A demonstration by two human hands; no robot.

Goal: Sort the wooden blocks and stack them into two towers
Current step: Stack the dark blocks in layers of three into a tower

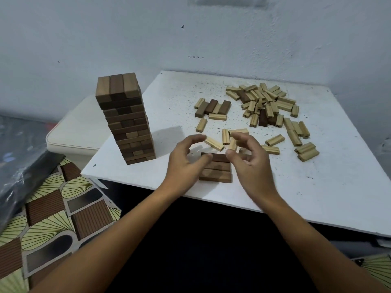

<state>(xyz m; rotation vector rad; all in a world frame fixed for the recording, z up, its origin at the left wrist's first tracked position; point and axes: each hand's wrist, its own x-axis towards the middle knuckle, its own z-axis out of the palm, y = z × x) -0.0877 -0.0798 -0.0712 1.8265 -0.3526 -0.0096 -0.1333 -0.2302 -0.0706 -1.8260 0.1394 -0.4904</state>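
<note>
A tall tower of dark wooden blocks (129, 121) stands at the left side of the white table (317, 187). Near the front edge lies a flat layer of dark blocks (218, 171) side by side. My left hand (186, 159) hovers at its left end and my right hand (249, 163) at its right end, both with fingers spread and curled, holding nothing. Light blocks (213, 143) lie loose just behind the hands. A heap of mostly light blocks (264, 102) sits at the back right, and a small group with dark blocks (213, 108) lies behind the middle.
Scattered light blocks (304, 151) lie at the right of the table. A cream padded seat (78, 134) stands behind the tower to the left. A patterned mat (53, 208) covers the floor at left, and a dark plastic sheet (19, 149) lies further left.
</note>
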